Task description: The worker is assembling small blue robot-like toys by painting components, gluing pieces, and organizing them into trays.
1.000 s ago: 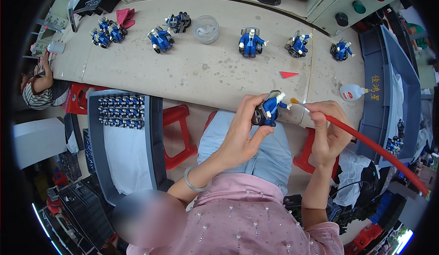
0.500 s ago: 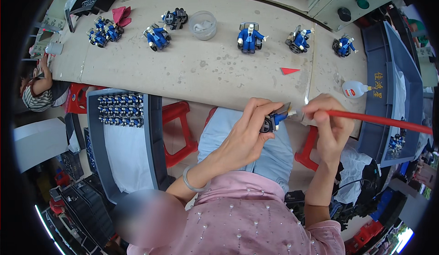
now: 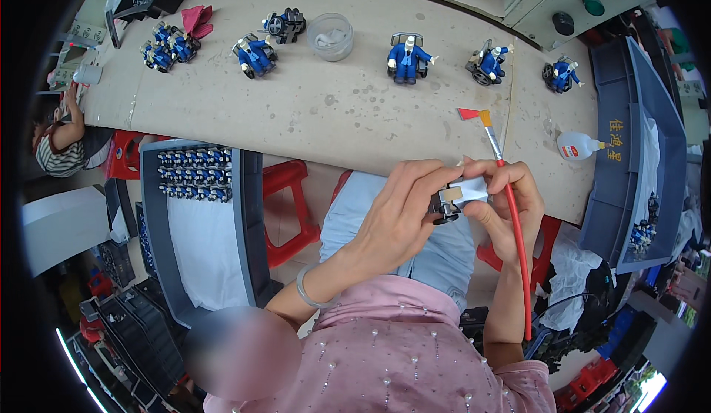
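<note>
My left hand grips a small toy figure on a wheeled seat, held over my lap at the table's front edge. My right hand pinches the same toy from the right and also holds a long red-handled paintbrush, its bristles pointing up toward the table. Most of the toy is hidden by my fingers; a grey wheel and a tan patch show.
Several blue toy figures in wheeled seats stand along the beige table, with a clear plastic cup, a small red scrap and a white glue bottle. A grey tray of blue figures sits at left, a blue bin at right.
The brush has swung from lying out to the right to standing nearly upright in my right hand. The toy has been turned in my fingers, its blue body now hidden.
</note>
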### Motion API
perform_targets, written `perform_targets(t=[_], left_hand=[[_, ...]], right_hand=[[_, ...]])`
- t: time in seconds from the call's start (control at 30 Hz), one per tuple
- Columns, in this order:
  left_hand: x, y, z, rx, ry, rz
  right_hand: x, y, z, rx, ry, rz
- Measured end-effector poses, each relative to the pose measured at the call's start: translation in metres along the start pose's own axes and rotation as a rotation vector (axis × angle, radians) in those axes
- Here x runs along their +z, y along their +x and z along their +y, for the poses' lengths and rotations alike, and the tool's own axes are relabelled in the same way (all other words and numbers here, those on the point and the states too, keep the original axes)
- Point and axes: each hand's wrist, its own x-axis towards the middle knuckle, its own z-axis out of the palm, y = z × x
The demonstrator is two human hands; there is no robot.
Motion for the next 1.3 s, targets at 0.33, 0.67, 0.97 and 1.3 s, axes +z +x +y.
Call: perform_targets(t=[0.33, 0.67, 0.97, 1.3], left_hand=[[0.001, -0.008, -0.001, -0.298, -0.822, -0.040], [-0.001, -0.009, -0.005, -0.373, -0.846, -0.013], [-0.005, -0.005, -0.002, -0.154, -0.306, 0.054], [-0.004, -0.007, 0.003, -0.170, -0.287, 0.045]], right_hand=[[0.000, 0.009, -0.009, -0.441, -0.250, -0.120], [0.006, 0.006, -0.010, -0.497, -0.313, -0.017], [0.000, 0.004, -0.003, -0.320, -0.210, 0.086], [0.003, 0.002, -0.003, -0.275, -0.215, 0.123]])
